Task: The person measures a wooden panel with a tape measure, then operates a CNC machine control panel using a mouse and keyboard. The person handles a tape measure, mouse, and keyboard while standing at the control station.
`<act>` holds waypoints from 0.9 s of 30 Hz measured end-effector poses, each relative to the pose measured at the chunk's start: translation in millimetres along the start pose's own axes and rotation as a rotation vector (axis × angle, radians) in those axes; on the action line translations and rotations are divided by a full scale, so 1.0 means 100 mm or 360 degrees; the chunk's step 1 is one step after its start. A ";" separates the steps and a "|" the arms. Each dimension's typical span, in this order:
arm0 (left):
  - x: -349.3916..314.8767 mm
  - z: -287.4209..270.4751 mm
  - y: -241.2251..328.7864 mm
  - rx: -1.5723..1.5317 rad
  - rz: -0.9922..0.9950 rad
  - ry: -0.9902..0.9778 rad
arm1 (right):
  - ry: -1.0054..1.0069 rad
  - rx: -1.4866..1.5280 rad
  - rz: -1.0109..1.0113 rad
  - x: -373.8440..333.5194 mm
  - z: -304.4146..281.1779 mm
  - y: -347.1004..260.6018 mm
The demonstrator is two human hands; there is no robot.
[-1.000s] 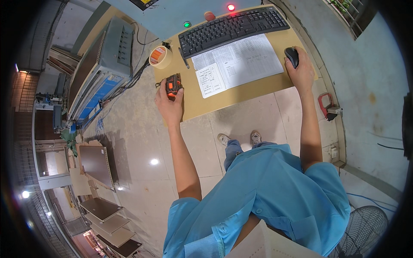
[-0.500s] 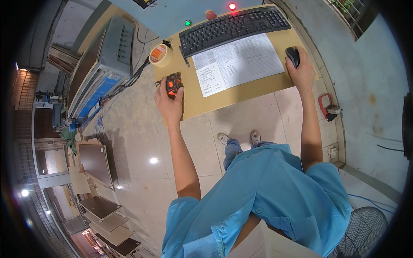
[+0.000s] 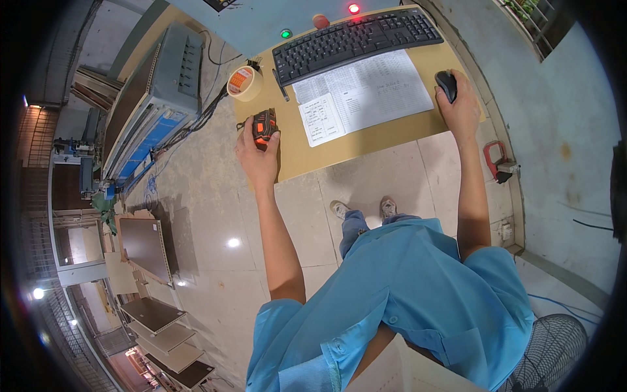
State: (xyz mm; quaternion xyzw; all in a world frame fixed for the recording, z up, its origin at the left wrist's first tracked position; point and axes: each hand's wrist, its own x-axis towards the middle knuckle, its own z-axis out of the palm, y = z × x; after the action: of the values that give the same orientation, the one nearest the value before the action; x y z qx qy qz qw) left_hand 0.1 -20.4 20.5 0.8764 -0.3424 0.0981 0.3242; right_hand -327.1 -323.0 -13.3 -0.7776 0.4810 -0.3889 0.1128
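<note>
My left hand [image 3: 257, 160] is closed round a black and orange tape measure [image 3: 264, 125] at the left front of the small tan desk [image 3: 366, 145]. At the desk's right edge my right hand [image 3: 462, 108] rests over a black computer mouse [image 3: 446, 85], fingers curved along its side. Between the hands lie a printed sheet [image 3: 392, 85] and a smaller white slip [image 3: 320, 121] overlapping its left corner. Behind the papers stretches a black keyboard [image 3: 356, 46], with a dark pen [image 3: 280, 85] at its left end.
A roll of tape [image 3: 244, 83] stands on the desk's left edge. Green [image 3: 286, 33] and red [image 3: 354, 8] lights glow behind the keyboard. To the left stands a grey-blue machine [image 3: 160, 91]; dark panels [image 3: 147, 245] are farther down. A mesh fan [image 3: 552, 349] is at lower right.
</note>
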 end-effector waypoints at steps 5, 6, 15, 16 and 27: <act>0.01 0.01 -0.02 -0.0040 0.0046 0.0027 | -0.0002 -0.0007 0.0032 0.00 -0.01 -0.01; 0.00 0.02 -0.02 -0.0065 0.0034 0.0030 | 0.0000 -0.0003 0.0038 0.00 0.00 -0.01; 0.01 0.02 -0.02 -0.0064 -0.0010 -0.0012 | -0.0016 0.0019 0.0066 0.00 0.00 -0.01; 0.01 0.02 -0.02 -0.0040 -0.0004 -0.0018 | -0.0017 0.0025 0.0065 -0.01 0.00 -0.01; 0.04 0.09 -0.10 -0.0234 -0.0076 0.0058 | 0.0022 0.0023 0.0042 -0.01 0.01 0.00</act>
State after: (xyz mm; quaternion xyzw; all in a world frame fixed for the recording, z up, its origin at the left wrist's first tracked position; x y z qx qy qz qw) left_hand 9.2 -22.8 10.5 0.8562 -0.3218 0.0810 0.3961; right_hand -326.5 -322.7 -14.5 -0.7677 0.4892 -0.3961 0.1201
